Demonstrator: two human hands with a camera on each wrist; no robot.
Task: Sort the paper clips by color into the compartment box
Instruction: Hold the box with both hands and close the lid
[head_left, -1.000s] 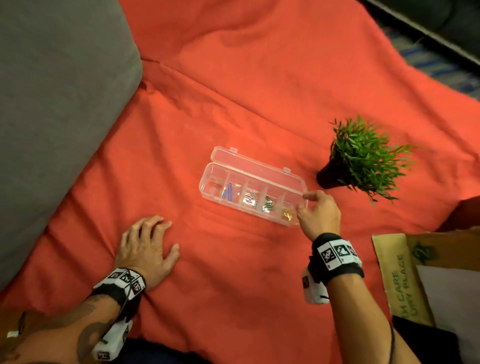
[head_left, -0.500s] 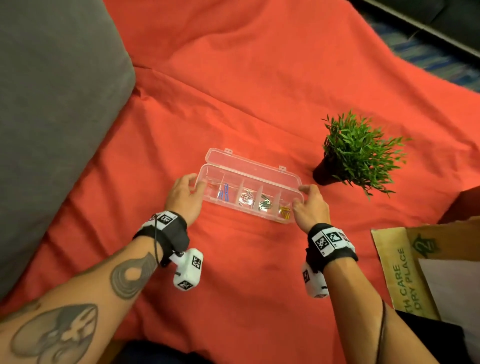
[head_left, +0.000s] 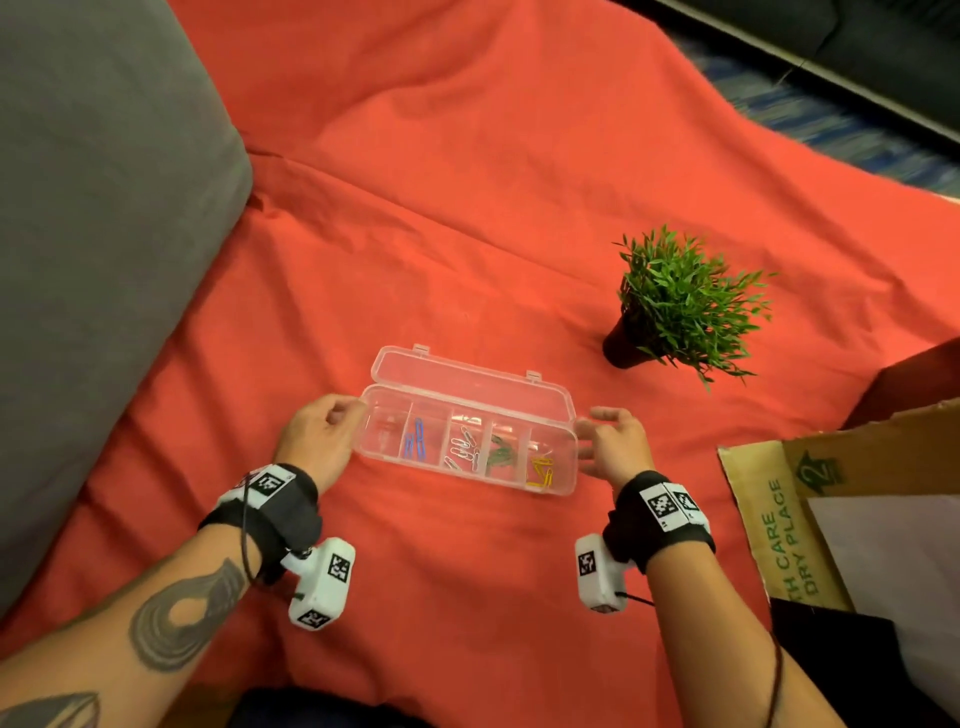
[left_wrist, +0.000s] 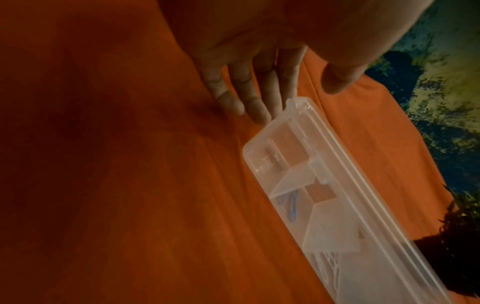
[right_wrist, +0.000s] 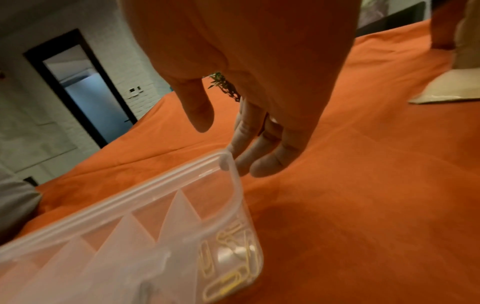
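Note:
A clear compartment box (head_left: 457, 477) lies on the red cloth with its lid (head_left: 467, 376) folded open at the far side. Its compartments hold blue clips (head_left: 415, 441), white clips (head_left: 462, 452), green clips (head_left: 501, 452) and yellow clips (head_left: 540, 470); the leftmost one looks empty. My left hand (head_left: 317, 436) is at the box's left end, its straight fingers (left_wrist: 249, 98) reaching past the far corner of the box (left_wrist: 337, 185), thumb lifted. My right hand (head_left: 615, 447) is at the right end, with loose fingers (right_wrist: 267, 162) beside the corner of the box (right_wrist: 155, 205). The yellow clips (right_wrist: 228, 273) show close up.
A small potted green plant (head_left: 680, 306) stands beyond the box at the right. A grey cushion (head_left: 93, 260) fills the left side. A cardboard box (head_left: 810, 509) with white paper sits at the right edge. The red cloth (head_left: 467, 208) stretches beyond the box.
My left hand left the cloth and came to the box's left end. With a hand at each end, the box slid nearer to me, and the fingers now lie looser.

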